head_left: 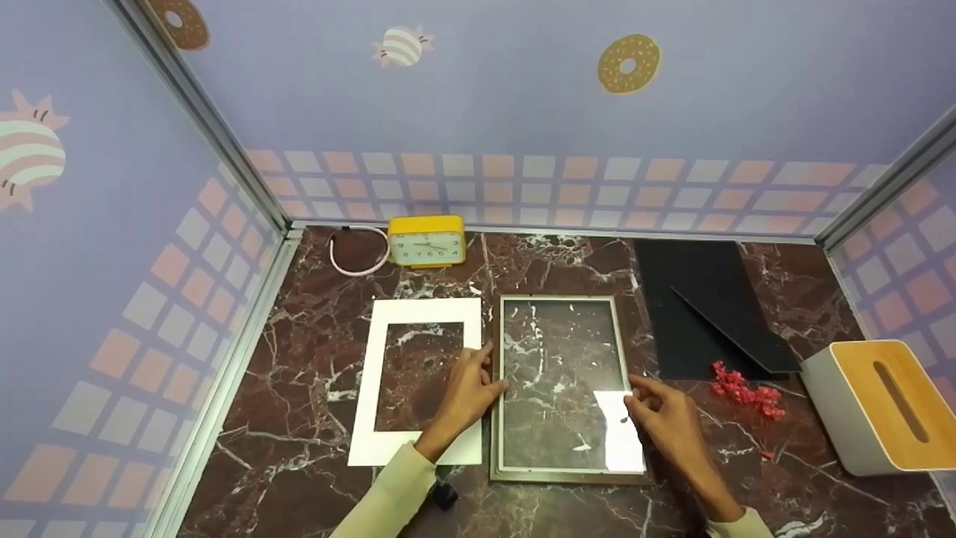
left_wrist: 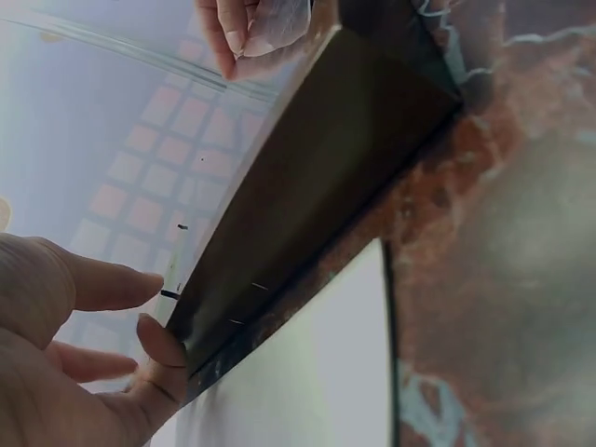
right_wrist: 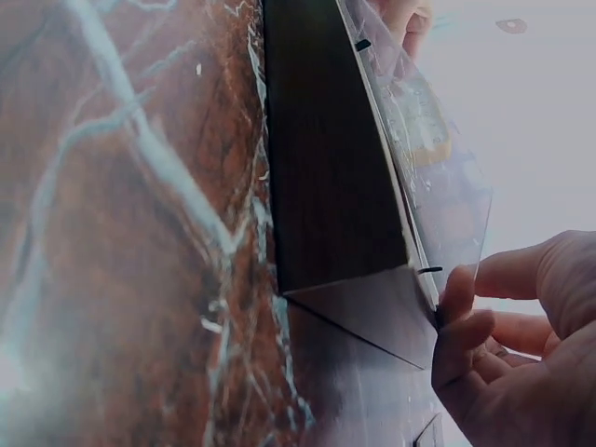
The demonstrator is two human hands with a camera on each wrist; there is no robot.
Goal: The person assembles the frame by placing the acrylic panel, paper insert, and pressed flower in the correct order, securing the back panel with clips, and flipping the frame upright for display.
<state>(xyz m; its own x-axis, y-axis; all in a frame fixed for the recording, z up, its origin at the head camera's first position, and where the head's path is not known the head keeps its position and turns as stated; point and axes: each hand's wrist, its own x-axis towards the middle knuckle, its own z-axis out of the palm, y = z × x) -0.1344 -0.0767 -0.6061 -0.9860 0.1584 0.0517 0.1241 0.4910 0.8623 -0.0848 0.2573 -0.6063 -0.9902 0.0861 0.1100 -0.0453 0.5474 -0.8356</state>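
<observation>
Clear sheet [head_left: 560, 359] over frame [head_left: 575, 477]; L hand [head_left: 472, 385] & R hand [head_left: 667, 418] apart, opp. edges, grips unclear; tissue box [head_left: 868, 403] head-cam only.

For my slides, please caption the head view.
Two hands at opposite edges of a brown frame, a white mat beside it, a yellow clock farther back.

A yellow alarm clock [head_left: 427, 250] stands upright near the back wall [head_left: 508, 112], with a thin pale hoop [head_left: 357, 273] (it has a small dark patch along its top) lying just beside it. At the right, a pale box [head_left: 859, 411] with a slotted wood-coloured top sits next to a sprig of pinkish-red flowers [head_left: 739, 391]. The dark red-brown tabletop [head_left: 299, 403] is veined in white; the lavender wall bears printed doughnuts, a striped sweet and pink-and-white squares.
</observation>
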